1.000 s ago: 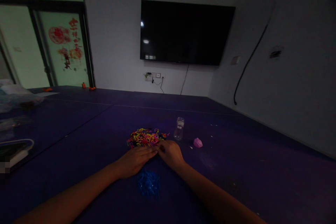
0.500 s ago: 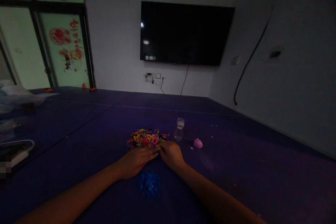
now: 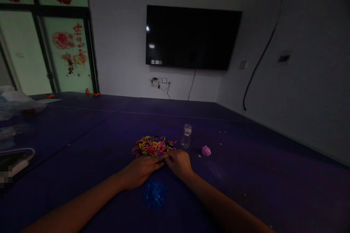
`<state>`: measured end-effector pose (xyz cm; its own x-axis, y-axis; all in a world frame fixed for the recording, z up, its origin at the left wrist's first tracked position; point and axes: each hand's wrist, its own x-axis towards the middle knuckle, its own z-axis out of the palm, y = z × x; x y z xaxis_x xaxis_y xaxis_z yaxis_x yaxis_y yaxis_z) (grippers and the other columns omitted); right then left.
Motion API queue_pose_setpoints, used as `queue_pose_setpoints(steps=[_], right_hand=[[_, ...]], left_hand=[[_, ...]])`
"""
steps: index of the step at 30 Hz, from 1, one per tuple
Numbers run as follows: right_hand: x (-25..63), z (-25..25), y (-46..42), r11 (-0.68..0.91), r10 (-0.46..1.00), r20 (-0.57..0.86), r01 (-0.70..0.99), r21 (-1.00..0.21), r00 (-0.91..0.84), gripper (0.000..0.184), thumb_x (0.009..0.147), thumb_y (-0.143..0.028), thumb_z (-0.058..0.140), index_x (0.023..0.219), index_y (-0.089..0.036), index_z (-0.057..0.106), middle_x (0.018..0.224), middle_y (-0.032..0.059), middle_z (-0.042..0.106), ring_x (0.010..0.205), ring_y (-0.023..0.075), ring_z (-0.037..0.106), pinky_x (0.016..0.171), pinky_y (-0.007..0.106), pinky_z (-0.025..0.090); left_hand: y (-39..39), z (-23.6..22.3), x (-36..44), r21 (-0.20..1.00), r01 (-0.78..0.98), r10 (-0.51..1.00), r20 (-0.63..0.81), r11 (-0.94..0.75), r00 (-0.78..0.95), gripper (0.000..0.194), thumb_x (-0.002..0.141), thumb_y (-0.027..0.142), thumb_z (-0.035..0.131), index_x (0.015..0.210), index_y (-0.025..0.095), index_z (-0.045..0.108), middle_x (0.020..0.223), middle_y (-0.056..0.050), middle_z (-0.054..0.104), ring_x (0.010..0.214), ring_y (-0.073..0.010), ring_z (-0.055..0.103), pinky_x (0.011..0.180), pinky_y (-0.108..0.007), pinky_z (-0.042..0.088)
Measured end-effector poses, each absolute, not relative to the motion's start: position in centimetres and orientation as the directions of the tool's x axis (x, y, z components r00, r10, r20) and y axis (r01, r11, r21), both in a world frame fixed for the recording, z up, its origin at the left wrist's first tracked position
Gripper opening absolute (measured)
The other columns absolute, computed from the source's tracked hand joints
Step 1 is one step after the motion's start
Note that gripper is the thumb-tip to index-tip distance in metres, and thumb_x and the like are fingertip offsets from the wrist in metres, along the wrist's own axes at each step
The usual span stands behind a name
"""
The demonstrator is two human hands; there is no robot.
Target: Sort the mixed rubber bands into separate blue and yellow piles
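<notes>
A pile of small multicoloured rubber bands [image 3: 151,146], yellow, pink, red and dark, lies on the purple mat. At its near edge my left hand [image 3: 139,170] rests low, its fingers stretched out to the right. My right hand [image 3: 179,162] is curled at the pile's right front, its fingertips meeting those of the left. A speck of yellow shows where they meet, too small to make out. Nearer to me, between my forearms, sits a separate heap of blue rubber bands [image 3: 155,195].
Beyond my right hand stands a clear open bottle [image 3: 186,136]. To its right lies a pink crumpled-looking piece [image 3: 206,150], with white scraps around. Plastic bags [image 3: 19,103] and a dark device with a white cable [image 3: 16,160] are at the left. A television [image 3: 193,38] hangs ahead.
The whole view has shifted slightly, with everything a little lower in the picture. Both hands keep almost the same place and pose at the pile's near edge.
</notes>
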<state>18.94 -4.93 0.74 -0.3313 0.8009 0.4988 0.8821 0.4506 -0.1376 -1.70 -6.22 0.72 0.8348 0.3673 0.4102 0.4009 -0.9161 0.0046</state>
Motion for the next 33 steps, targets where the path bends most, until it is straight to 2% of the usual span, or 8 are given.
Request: queue_pose_setpoints(steps=[5,11,14,17,19,23,28,33], right_hand=[[19.0,0.7,-4.7,0.405,0.818,0.509,0.897,-0.178,-0.268,0.019,0.079,-0.019,0.049,0.065,-0.02,0.062,0.069,0.0016,0.067,0.065,0.0142,0.06,0.054,0.022,0.031],[19.3,0.6,-4.2,0.357,0.837,0.53,0.871,-0.337,-0.138,0.021,0.081,-0.017,0.047,0.073,-0.021,0.067,0.071,0.0007,0.068,0.065,0.0141,0.061,0.054,0.021,0.036],[19.5,0.5,-3.8,0.471,0.824,0.518,0.784,-0.404,-0.229,0.023,0.079,-0.012,0.05,0.082,-0.023,0.069,0.084,0.0002,0.069,0.077,0.0142,0.063,0.065,0.021,0.042],[19.6,0.4,-3.5,0.598,0.777,0.511,0.687,-0.414,-0.368,0.024,0.076,-0.008,0.053,0.08,-0.024,0.07,0.092,-0.0005,0.069,0.086,0.0146,0.062,0.078,0.024,0.043],[19.8,0.2,-3.4,0.623,0.761,0.517,0.665,-0.413,-0.392,0.023,0.076,-0.008,0.055,0.078,-0.024,0.071,0.094,-0.0005,0.068,0.089,0.015,0.06,0.082,0.026,0.043],[20.4,0.1,-3.6,0.607,0.769,0.496,0.702,-0.372,-0.402,0.022,0.075,-0.01,0.058,0.081,-0.026,0.071,0.099,-0.0004,0.067,0.094,0.0162,0.058,0.084,0.028,0.041],[20.3,0.7,-4.2,0.602,0.773,0.415,0.762,-0.24,-0.481,0.027,0.079,-0.01,0.053,0.091,-0.028,0.069,0.104,-0.0009,0.065,0.099,0.0183,0.054,0.087,0.031,0.037],[19.6,1.4,-4.6,0.547,0.793,0.378,0.831,-0.099,-0.478,0.022,0.082,-0.011,0.048,0.09,-0.021,0.067,0.096,0.0053,0.066,0.097,0.0206,0.053,0.084,0.031,0.036]], left_hand=[[-6.4,1.0,-1.7,0.011,0.402,0.37,0.412,-0.916,0.833,0.046,0.089,0.011,0.037,0.133,0.023,0.038,0.138,-0.007,0.041,0.12,-0.0215,0.045,0.096,-0.039,0.042],[-6.5,1.3,-1.5,0.062,0.443,0.425,0.425,-0.894,0.799,0.04,0.09,0.015,0.038,0.129,0.023,0.044,0.133,-0.006,0.048,0.12,-0.0198,0.046,0.097,-0.038,0.04],[-6.4,1.2,-1.6,0.072,0.467,0.453,0.411,-0.881,0.791,0.036,0.091,0.019,0.04,0.125,0.023,0.048,0.13,-0.007,0.051,0.117,-0.021,0.048,0.096,-0.039,0.04],[-6.3,1.1,-1.7,0.081,0.504,0.489,0.413,-0.86,0.768,0.032,0.091,0.023,0.042,0.121,0.022,0.052,0.121,-0.008,0.057,0.111,-0.0219,0.051,0.094,-0.041,0.04],[-6.3,1.1,-1.8,0.086,0.53,0.51,0.437,-0.844,0.741,0.03,0.091,0.024,0.042,0.118,0.021,0.055,0.115,-0.008,0.06,0.108,-0.022,0.053,0.092,-0.041,0.041],[-6.2,0.9,-1.8,0.087,0.559,0.525,0.484,-0.825,0.7,0.028,0.091,0.025,0.042,0.113,0.02,0.057,0.111,-0.008,0.062,0.106,-0.022,0.053,0.091,-0.041,0.042],[-6.2,0.8,-1.6,0.091,0.549,0.518,0.485,-0.831,0.704,0.027,0.091,0.022,0.041,0.112,0.019,0.058,0.109,-0.008,0.062,0.105,-0.0217,0.053,0.09,-0.04,0.043],[-6.3,1.2,-1.5,0.094,0.517,0.504,0.423,-0.851,0.753,0.029,0.091,0.021,0.041,0.117,0.02,0.054,0.111,-0.008,0.061,0.105,-0.0208,0.053,0.092,-0.038,0.042]])
